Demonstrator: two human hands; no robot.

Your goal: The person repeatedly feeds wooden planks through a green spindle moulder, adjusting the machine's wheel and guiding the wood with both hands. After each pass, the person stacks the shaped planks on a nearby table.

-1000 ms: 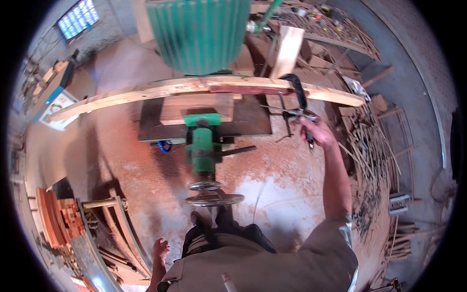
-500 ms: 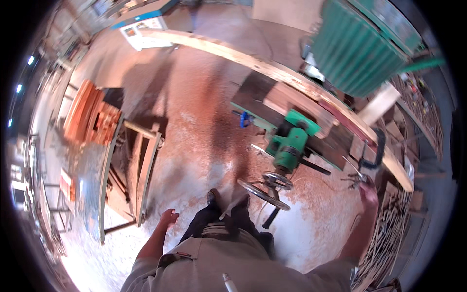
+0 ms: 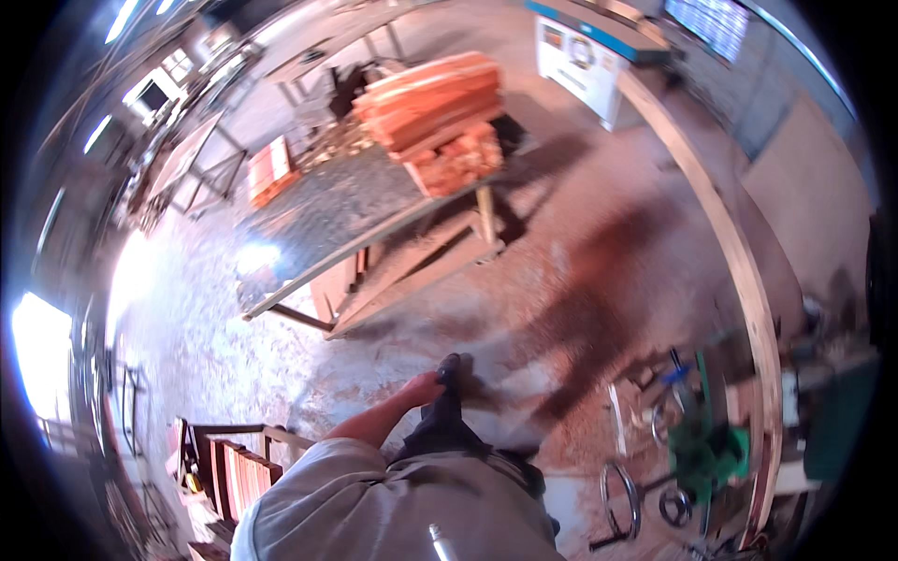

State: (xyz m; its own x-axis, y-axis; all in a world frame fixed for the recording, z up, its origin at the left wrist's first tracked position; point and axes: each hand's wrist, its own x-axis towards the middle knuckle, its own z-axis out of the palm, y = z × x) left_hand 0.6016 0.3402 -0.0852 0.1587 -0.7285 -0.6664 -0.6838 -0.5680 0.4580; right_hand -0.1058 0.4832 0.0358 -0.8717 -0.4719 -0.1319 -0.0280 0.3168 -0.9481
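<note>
- One hand shows in my view: the left hand (image 3: 423, 388), hanging loose beside the thigh with the fingers relaxed and nothing held, just above the dark shoe (image 3: 449, 366).
- The right hand is out of the picture, so I cannot tell whether it is spread or gripping.
- Nearest the left hand is the sawdust-covered floor (image 3: 580, 280); the wooden racks (image 3: 238, 467) stand low on the left.
- Ahead, well apart from the hand, the surface (image 3: 327, 220) carries a stack of reddish boards (image 3: 440, 103) at its far end and a smaller stack (image 3: 271, 168) near its left side.
- A long plank (image 3: 739, 271) runs down the right, over the green machine (image 3: 711, 449) with its handwheels (image 3: 622, 496).
- What could go wrong, as I judge it: loose sawdust could let a foot slip, and the plank's overhang is close enough to catch a hip or elbow while turning.
- The picture is blurred, perhaps from head motion, so small hazards on the floor may escape me.
</note>
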